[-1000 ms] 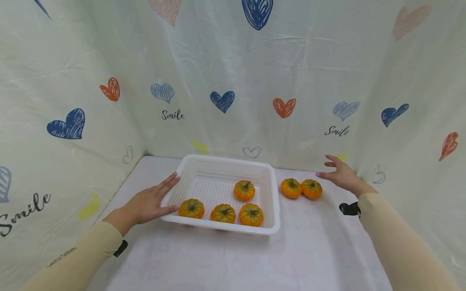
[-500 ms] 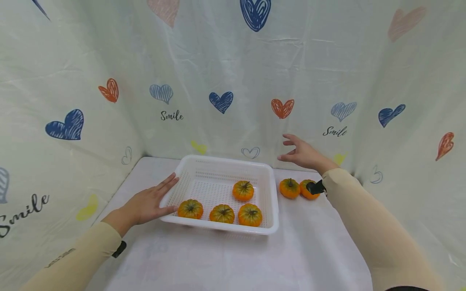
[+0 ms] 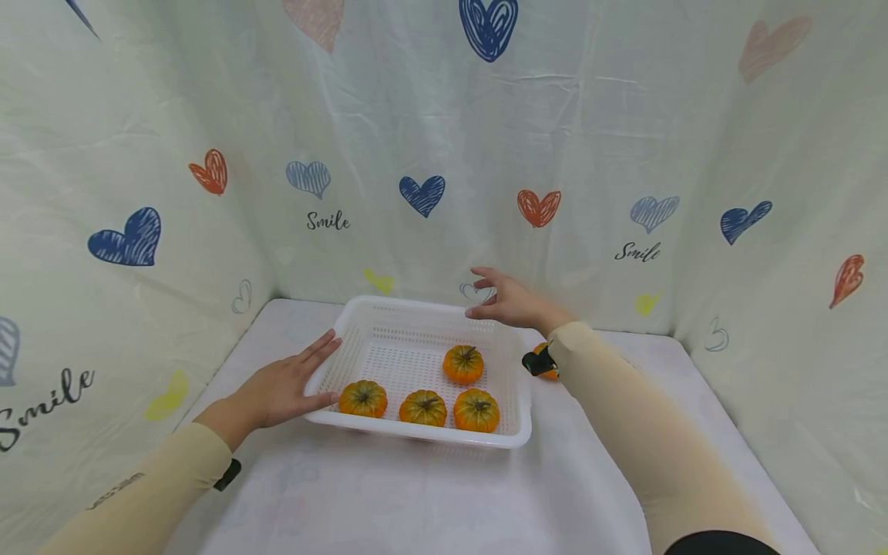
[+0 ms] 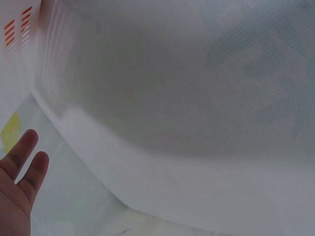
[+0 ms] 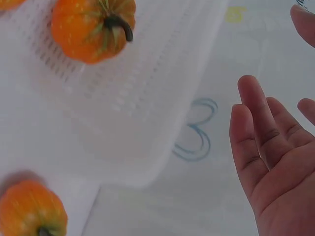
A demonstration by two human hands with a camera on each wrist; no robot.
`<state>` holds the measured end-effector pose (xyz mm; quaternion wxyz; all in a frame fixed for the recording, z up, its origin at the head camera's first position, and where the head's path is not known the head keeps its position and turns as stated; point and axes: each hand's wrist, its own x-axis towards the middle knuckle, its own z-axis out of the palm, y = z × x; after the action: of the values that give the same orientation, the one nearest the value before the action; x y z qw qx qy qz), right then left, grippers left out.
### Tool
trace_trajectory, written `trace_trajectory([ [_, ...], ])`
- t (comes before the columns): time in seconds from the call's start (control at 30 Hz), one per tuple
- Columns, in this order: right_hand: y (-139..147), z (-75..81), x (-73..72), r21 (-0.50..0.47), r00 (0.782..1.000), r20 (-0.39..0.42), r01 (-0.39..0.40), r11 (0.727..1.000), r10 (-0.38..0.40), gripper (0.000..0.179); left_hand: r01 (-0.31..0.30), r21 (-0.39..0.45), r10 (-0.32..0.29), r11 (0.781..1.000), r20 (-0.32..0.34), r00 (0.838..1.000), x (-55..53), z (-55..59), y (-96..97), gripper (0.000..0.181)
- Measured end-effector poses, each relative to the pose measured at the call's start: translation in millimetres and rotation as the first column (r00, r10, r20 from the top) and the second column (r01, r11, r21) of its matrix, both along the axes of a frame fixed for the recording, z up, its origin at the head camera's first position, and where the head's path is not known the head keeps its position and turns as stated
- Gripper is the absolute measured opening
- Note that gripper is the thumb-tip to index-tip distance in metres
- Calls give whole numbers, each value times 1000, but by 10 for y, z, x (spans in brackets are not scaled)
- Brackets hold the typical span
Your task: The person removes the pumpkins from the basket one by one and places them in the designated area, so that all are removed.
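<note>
A white perforated plastic basket point(image 3: 416, 435) holds several small orange pumpkins, three along its near side and one pumpkin point(image 3: 463, 364) farther back. Against the basket's left rim rests my left hand point(image 3: 277, 389), fingers straight and spread. My right hand point(image 3: 516, 303) hovers over the far right part of the rim with nothing in it; the right wrist view shows its palm and loosely bent fingers. Outside the basket on the right, a pumpkin point(image 3: 548, 375) is mostly covered by the right wrist and its black strap. A pumpkin point(image 5: 32, 211) beside the basket also appears in the right wrist view.
Under everything lies a pale cloth-covered table point(image 3: 388, 501). A hanging sheet point(image 3: 479, 123) printed with hearts encloses its back and both sides. The right forearm point(image 3: 645, 416) crosses over the table's right part.
My right hand has swept left from beyond the two loose pumpkins to above the basket's far rim. Its arm now hides most of those pumpkins. The left hand and basket have stayed put.
</note>
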<state>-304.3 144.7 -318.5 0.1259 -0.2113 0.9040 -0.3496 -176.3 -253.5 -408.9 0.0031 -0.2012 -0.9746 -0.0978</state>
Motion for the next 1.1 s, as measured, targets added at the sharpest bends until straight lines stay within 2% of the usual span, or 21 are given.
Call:
trace_trajectory([
  [0.23, -220, -189, 21, 5, 998, 52, -25, 1000, 25, 84, 7, 15, -7, 1000, -4, 1000, -4, -14, -6, 89],
  [0.47, -298, -360, 14, 21, 996, 72, -60, 998, 58, 80, -8, 14, 8, 1000, 11, 1000, -18, -41, -27, 90],
  [0.63, -337, -477, 15, 57, 993, 104, -55, 997, 48, 79, -7, 10, 7, 1000, 5, 1000, -20, -69, -35, 90],
  [0.8, -362, -540, 14, 93, 992, 120, -54, 994, 42, 76, -7, 10, 7, 1000, -6, 1000, -17, -76, -30, 90],
  [1.1, -361, -635, -6, 116, 978, 195, -98, 988, 74, 74, -2, 10, 2, 1000, -1, 1000, -18, -47, -17, 89],
])
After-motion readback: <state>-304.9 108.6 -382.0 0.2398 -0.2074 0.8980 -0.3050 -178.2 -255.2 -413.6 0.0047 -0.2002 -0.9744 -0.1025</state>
